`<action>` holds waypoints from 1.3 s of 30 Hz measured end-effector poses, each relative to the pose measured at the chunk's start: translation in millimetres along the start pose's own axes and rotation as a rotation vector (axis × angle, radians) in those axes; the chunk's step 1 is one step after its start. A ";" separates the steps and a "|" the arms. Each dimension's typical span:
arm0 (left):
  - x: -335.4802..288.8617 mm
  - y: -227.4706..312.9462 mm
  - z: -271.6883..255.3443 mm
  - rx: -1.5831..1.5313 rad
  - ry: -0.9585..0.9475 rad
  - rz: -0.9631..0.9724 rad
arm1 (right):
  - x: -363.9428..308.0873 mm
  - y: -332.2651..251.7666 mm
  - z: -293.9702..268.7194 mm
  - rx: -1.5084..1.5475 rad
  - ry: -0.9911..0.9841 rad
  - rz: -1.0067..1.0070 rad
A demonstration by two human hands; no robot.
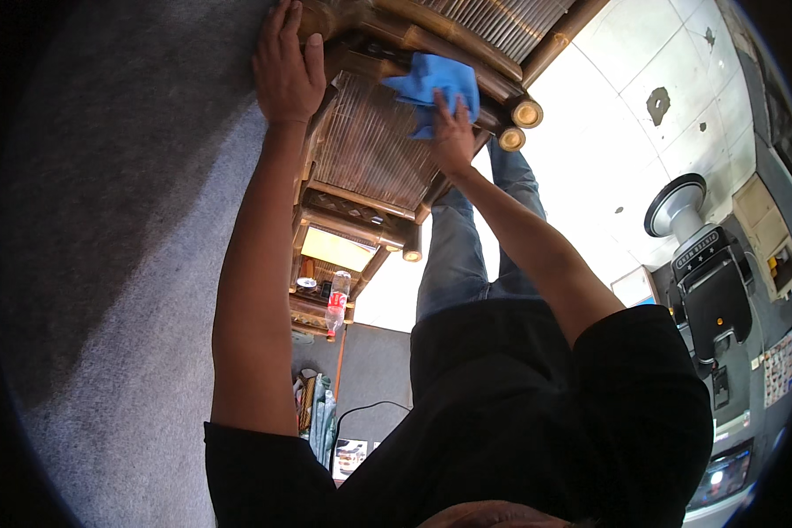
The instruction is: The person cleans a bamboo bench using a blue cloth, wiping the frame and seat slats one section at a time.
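My left hand (290,77) lies open, with fingers stretched out, on the upper end of a bamboo bench beside the grey wall. Under my right hand (453,139) is a blue cloth (440,84), pressed against the bench's dark bamboo armrest poles (482,81). The cloth is crumpled, and part of it hangs over the slatted seat (361,145). Two pale, round pole ends (527,113) stick out just right of the cloth. What the left palm touches is partly hidden.
A grey textured wall (141,264) runs along the left. Closer to me, a clear plastic bottle with a red label (336,304) stands on a bamboo table. On the right, a black barber chair (713,299) with a round metal base stands on white floor tiles (607,167) with dark damaged spots.
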State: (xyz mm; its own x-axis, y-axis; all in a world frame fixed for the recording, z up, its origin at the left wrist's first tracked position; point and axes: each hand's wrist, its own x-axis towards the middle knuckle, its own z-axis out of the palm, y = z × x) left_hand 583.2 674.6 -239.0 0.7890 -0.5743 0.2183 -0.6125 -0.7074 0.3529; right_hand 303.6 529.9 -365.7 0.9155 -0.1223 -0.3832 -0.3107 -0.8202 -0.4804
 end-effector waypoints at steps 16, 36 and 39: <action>-0.1 1.0 -2.6 0.020 0.021 0.029 | -44.6 49.5 66.2 2.486 0.310 1.227; -7.9 -13.7 -2.8 0.018 -0.002 0.016 | 118.0 -86.5 -18.5 0.648 0.108 0.197; 4.0 -7.6 1.4 0.028 0.018 0.041 | 107.1 -35.5 -32.3 0.299 0.247 -0.240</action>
State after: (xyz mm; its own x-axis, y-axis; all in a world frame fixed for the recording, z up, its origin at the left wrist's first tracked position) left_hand 590.9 677.0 -242.1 0.7636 -0.5958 0.2487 -0.6455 -0.6945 0.3178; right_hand 420.9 527.9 -364.3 0.9928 -0.1084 -0.0510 -0.1096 -0.6487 -0.7531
